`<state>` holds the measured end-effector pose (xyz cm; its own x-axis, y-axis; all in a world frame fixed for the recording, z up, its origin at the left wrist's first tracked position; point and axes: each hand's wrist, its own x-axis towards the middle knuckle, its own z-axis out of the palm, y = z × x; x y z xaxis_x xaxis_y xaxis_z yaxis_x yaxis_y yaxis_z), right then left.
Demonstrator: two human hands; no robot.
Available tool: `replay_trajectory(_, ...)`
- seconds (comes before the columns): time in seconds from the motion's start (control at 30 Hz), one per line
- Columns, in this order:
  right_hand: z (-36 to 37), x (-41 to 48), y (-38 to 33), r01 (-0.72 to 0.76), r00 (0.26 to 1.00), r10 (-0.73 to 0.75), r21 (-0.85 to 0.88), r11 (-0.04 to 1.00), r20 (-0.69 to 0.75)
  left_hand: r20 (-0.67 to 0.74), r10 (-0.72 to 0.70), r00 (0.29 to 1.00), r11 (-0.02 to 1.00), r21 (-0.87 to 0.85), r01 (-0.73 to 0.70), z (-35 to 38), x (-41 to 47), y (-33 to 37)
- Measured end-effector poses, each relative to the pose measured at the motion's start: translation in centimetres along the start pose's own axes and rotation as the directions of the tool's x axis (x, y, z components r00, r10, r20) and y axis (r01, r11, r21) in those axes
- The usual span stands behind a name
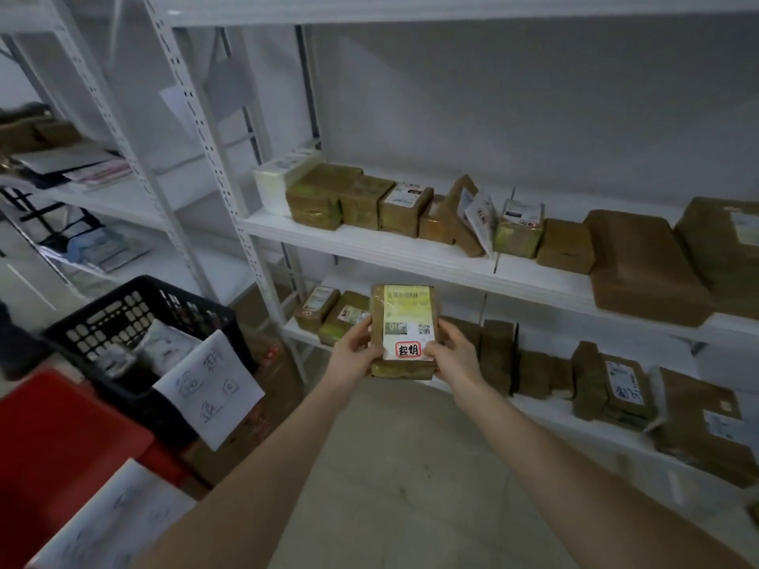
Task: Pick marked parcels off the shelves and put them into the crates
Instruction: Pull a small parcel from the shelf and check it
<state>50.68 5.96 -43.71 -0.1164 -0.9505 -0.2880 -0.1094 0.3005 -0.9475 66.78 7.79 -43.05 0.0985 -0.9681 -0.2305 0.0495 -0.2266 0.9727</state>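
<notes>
A small brown taped parcel [404, 310] is held upright in front of the shelves, its white label facing me with a red-outlined stamp near the bottom. My left hand [355, 349] grips its left edge and my right hand [449, 351] grips its lower right corner, thumb on the label. To the left stands a black lattice crate [98, 318] with packets inside and a handwritten paper sign [209, 388] on its front. A red crate [53, 429] sits nearer me at the lower left, also carrying a paper sign [106, 523].
White metal shelving [410, 248] holds rows of brown parcels on the middle shelf [640, 264] and the lower shelf [616, 388]. Another rack [123, 207] at the left holds flat packets. Cardboard boxes [263, 408] sit on the floor beside the black crate. Grey floor lies below my arms.
</notes>
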Motion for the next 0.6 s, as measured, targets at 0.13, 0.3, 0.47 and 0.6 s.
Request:
replay_trajectory(0.13,7.3,1.7,-0.4,-0.008,0.997,0.013,-0.079,0.997,0.072,-0.064,-0.043,0.997,0.999,-0.007,0.042,-6.9,2.1,-1.6)
replay_trajectory(0.3,17.9,3.8,-1.1,0.014,0.983,0.013,-0.145,0.989,0.184,-0.188,-0.084,0.979,0.993,-0.095,0.067,-16.3,4.7,-1.8)
replay_trajectory(0.47,27.5,5.4,-2.1,0.033,0.951,0.02,-0.166,0.985,0.309,-0.31,-0.141,0.94,0.987,-0.121,0.108,-25.0,6.9,-2.2)
replay_trajectory(0.6,34.7,7.6,-2.8,0.064,0.904,0.026,-0.196,0.978,0.426,-0.388,-0.167,0.906,0.98,-0.163,0.11,-31.1,8.7,-2.1)
